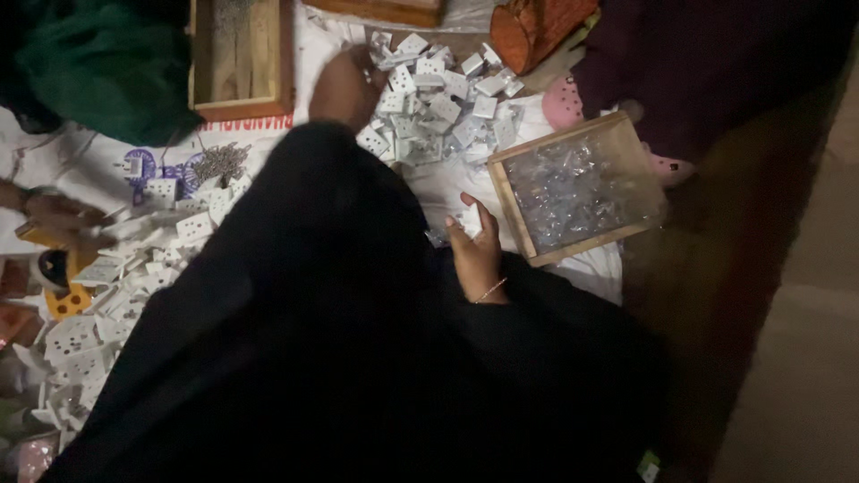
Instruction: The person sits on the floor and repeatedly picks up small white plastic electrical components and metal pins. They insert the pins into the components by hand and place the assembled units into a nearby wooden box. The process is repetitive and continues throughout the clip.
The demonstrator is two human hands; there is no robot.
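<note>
Beside wooden tray [617, 134] of clear bagged small parts: right hand [477, 255], grip closed around small white plastic piece [471, 222], held close above lap, likely for fitting. Left hand [344, 85] reaches to heap of white socket plates [443, 103] left of tray; fingers buried in heap, grip state cannot tell. Black sleeves hide much of floor sheet [89, 156]. Second plate pile [107, 295] far left of tray, with another person's hand [58, 215]. Empty wooden box [240, 58] beyond heap.

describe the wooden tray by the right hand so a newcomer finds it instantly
Start at the white cloth spread on the floor, then go to its right edge. The wooden tray lies there tilted, just beyond the right hand. Unlike the other wooden box, it holds small shiny metal bits.
</note>
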